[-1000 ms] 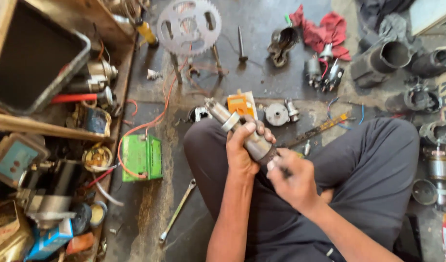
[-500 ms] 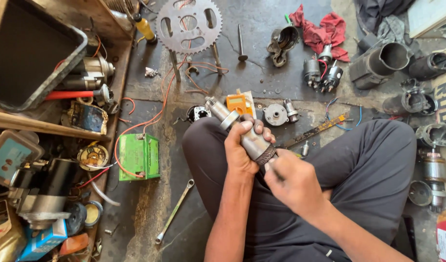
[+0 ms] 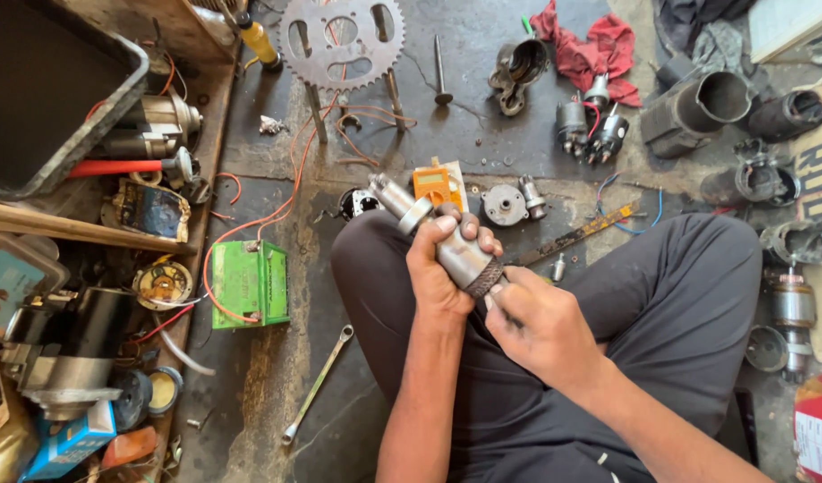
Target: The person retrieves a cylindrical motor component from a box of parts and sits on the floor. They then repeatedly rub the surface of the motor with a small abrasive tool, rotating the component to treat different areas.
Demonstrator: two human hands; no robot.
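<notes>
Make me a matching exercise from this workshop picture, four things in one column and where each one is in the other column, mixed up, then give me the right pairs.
Things:
1. metal cylindrical part
2. green battery
3. toothed sprocket
4. red rag

Places:
A. on the floor at the top, beside a dark metal housing
B. gripped in the left hand, with the right hand at its near end
C. on the floor left of the person's knee, with a red wire running to it
D. flat on the floor at the top, left of a long valve

Pairs: 1-B, 2-C, 3-D, 4-A
</notes>
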